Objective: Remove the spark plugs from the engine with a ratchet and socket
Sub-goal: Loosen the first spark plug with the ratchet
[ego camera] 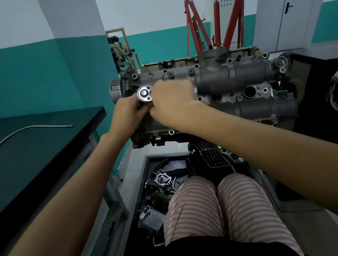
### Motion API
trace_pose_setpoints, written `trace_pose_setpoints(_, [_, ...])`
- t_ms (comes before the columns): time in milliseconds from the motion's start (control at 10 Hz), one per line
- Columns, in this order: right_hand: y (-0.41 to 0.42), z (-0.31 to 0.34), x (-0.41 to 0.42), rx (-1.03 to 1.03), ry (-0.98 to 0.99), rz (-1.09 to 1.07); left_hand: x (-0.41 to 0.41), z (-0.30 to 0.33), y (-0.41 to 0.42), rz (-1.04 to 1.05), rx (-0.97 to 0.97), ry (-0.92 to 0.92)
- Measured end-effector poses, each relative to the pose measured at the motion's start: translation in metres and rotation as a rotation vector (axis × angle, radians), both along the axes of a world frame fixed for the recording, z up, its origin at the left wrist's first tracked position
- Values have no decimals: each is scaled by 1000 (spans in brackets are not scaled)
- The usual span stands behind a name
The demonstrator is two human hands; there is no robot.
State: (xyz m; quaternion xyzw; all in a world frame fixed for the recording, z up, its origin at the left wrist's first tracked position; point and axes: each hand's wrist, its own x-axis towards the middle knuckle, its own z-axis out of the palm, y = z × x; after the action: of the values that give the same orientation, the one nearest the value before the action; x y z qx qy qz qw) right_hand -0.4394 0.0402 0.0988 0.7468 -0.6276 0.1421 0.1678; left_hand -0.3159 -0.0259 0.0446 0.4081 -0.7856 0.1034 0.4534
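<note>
Head view: ratchet (144,94) head sits over the left end of the engine (219,92). Left hand (128,111) grips under the head; right hand (171,102) wraps the handle. Keep the socket square in the well, swing steadily. Pillar edge at 9 o'clock crowds; open room toward 3 o'clock.

One grey cast-metal engine (232,77) sits ahead, showing two open round plug wells (250,92) and two long ribbed cam housings (229,75). One shiny round ratchet head (144,93) is in view, with two bare hands at it: the left hand (128,111) and the right hand (173,99). One thin bent metal rod (21,131) lies on the one dark counter (40,164). Two red hoist frames (196,30) stand behind. One black floor tray (150,194) holds loose parts, too jumbled to count.
</note>
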Motion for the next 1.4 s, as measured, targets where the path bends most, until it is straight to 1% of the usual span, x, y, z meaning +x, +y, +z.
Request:
trace_pose_setpoints(100, [4,5,5,830,-1065,289,3,-4,-2,-53,153,83])
trace_pose_setpoints(200, [-2,11,1,967,-1152,293,2,-6,-6,-63,186,134])
trace_pose_setpoints(300, [-11,18,-7,128,-55,124,2,-4,-8,-4,43,22])
trace_pose_setpoints(400, [-14,24,-9,-250,303,30,3,-5,-11,3,49,-13])
trace_pose_setpoints(500, [-15,8,-1,-198,213,50,4,-5,-8,26,61,-32])
trace_pose_setpoints(600, [-9,3,0,477,-601,238,1,-2,-8,15,185,33])
trace_pose_setpoints(700, [-6,4,4,1054,-1543,329,1,-2,-9,73,183,9])
trace_pose_setpoints(800, [-10,-3,9,685,-1146,319,2,-1,-4,51,98,-2])
trace_pose_setpoints(900, [-14,0,-3,199,-444,308,-1,-2,-4,45,70,-28])
trace_pose_setpoints(1000, [-21,13,-10,-198,150,249,-3,-4,-6,133,83,-54])
trace_pose_setpoints(1100, [-24,14,-8,-201,202,274,1,-4,-7,106,120,-37])
trace_pose_setpoints(1200, [-19,4,-2,181,-461,256,1,-6,-7,93,93,-44])
trace_pose_setpoints(1300, [-7,-10,17,806,-1396,339,1,-7,-9,162,141,-20])
trace_pose_setpoints(1400, [-13,-14,14,413,-953,333,0,-6,-9,132,115,-51])
